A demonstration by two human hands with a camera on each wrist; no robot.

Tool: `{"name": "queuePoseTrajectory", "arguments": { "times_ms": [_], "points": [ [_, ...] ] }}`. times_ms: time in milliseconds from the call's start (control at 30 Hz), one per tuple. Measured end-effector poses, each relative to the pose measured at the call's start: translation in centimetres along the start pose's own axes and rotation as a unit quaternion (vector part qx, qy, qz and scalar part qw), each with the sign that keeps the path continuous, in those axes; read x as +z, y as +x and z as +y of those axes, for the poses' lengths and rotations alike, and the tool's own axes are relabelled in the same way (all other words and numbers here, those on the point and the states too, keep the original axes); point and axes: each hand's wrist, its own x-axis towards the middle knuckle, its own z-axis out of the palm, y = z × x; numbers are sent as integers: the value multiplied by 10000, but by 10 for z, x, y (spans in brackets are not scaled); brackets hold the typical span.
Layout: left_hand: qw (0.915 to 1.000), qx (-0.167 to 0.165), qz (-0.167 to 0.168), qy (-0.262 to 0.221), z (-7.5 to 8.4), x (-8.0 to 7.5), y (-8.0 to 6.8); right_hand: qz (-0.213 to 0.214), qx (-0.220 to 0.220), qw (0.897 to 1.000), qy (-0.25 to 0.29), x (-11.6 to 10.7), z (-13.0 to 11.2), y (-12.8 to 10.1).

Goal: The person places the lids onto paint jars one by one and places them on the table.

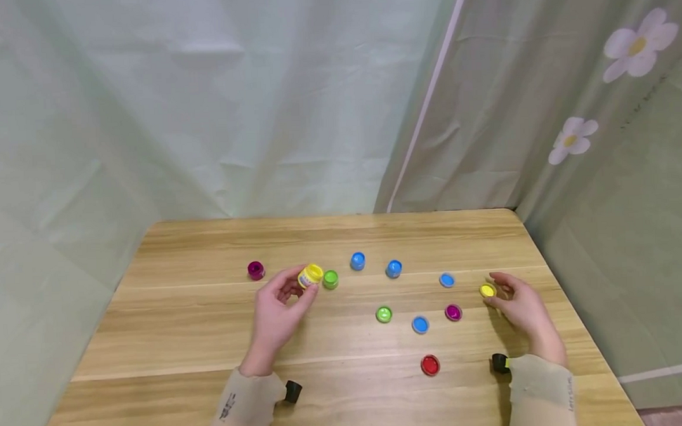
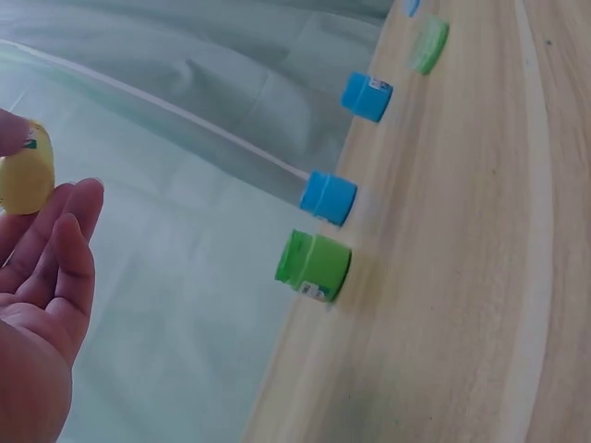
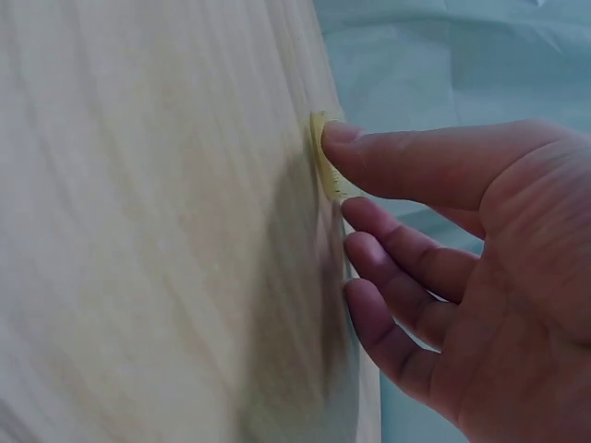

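The left hand [image 1: 276, 308] pinches the uncapped yellow pot [image 1: 310, 275]; at three o'clock the right hand [image 1: 522, 310], fingers barely curled, fingertips the yellow lid [image 1: 486, 290] lying on the table [image 1: 180, 322], so capping seems barely begun.

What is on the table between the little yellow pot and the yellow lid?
In the head view, between the yellow pot and yellow lid: a green pot, two blue pots and a blue lid.

Pale wood table [image 1: 209, 333], smooth with a soft sheen and visible grain. Little jars like the yellow jar [image 1: 311, 275] look glossy plastic. Behind the far edge, matt creased cloth backdrop [image 1: 227, 103].
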Motion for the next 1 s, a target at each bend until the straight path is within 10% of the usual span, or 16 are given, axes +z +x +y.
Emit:
{"name": "queuePoseTrajectory", "arguments": {
  "times_ms": [400, 633, 767, 1000],
  "points": [
    [9892, -195, -354, -1408, 10, 4, -2, 381, 18, 9993, -28, 4, 5, -1],
    [9833, -195, -357, -1772, 13, 8, -3, 1113, -265, 9868, 1148, -8, -27, -10],
    [9795, -293, -298, -1970, 19, 13, -3, 1380, -895, 9586, 2323, -11, -69, -18],
    [9771, -487, -335, -2042, 30, 24, -1, 891, -2158, 8757, 4227, 12, -139, -24]
  ]
}}
